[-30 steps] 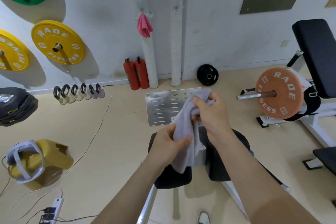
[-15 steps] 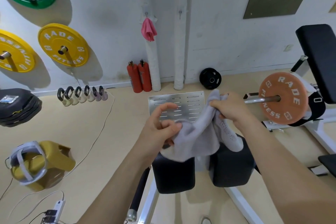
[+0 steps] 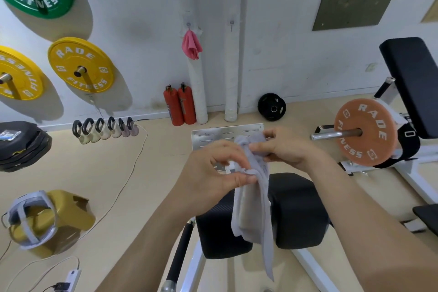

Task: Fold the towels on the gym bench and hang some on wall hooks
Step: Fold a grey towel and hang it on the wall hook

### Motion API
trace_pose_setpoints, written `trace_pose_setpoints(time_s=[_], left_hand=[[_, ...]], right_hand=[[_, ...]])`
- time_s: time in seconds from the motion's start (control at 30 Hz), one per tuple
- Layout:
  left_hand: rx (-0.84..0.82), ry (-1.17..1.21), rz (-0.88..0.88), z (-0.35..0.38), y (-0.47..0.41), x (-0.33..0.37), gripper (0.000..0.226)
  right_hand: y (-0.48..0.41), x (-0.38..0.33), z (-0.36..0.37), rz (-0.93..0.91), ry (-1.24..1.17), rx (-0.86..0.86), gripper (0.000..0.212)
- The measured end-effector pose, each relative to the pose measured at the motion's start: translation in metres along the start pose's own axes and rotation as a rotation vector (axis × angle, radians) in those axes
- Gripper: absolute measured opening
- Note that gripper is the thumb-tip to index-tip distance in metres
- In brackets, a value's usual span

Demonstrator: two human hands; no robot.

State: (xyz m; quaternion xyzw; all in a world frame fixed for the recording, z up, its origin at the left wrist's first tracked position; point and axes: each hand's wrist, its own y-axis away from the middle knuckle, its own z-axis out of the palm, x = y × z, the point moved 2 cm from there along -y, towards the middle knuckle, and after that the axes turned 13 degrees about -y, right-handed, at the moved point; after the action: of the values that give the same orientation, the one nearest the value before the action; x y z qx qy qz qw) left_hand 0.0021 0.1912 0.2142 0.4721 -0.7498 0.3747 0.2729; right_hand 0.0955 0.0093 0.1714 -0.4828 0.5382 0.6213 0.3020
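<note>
A pale grey towel (image 3: 253, 211) hangs in the air in front of me, above the black pads of the gym bench (image 3: 301, 211). My left hand (image 3: 211, 173) pinches its edge between thumb and fingers. My right hand (image 3: 282, 147) grips the bunched top of the towel a little higher and to the right. A pink towel (image 3: 191, 45) hangs from a wall hook (image 3: 188, 24). A second hook (image 3: 231, 23) to its right is bare.
Two red extinguishers (image 3: 180, 104) and white padded pipes (image 3: 198, 92) stand at the wall. A metal plate (image 3: 213, 135) lies on the floor. An orange weight plate (image 3: 365, 131) on a bar sits right. Kettlebells (image 3: 104, 127), a cable (image 3: 123, 185) and a yellow object (image 3: 47, 218) lie left.
The towel, spread between my hands before, now hangs down long and narrow. My hands have come close together, and the left now pinches its edge.
</note>
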Motion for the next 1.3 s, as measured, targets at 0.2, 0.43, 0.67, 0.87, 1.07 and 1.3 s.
trace_pose_setpoints(time_s=[0.2, 0.43, 0.67, 0.87, 1.07, 1.3], left_hand=[[0.025, 0.206, -0.118, -0.018, -0.015, 0.008, 0.021], [0.143, 0.123, -0.171, -0.011, -0.030, 0.011, 0.019], [0.127, 0.159, -0.158, -0.013, -0.027, 0.009, 0.011], [0.132, 0.163, -0.165, -0.012, -0.023, 0.017, 0.014], [0.299, 0.072, -0.270, -0.013, -0.022, 0.016, 0.018], [0.152, 0.164, -0.282, -0.022, -0.024, 0.013, 0.013]], right_hand=[[0.014, -0.010, 0.006, -0.188, -0.111, 0.087, 0.017], [0.057, -0.030, 0.032, -0.363, -0.323, -0.027, 0.008], [0.071, -0.028, 0.042, -0.442, -0.280, 0.001, 0.016], [0.073, -0.025, 0.051, -0.413, -0.357, -0.058, 0.011], [0.073, -0.016, 0.057, -0.359, -0.511, -0.126, 0.019], [0.080, -0.018, 0.054, -0.432, -0.488, -0.122, 0.026]])
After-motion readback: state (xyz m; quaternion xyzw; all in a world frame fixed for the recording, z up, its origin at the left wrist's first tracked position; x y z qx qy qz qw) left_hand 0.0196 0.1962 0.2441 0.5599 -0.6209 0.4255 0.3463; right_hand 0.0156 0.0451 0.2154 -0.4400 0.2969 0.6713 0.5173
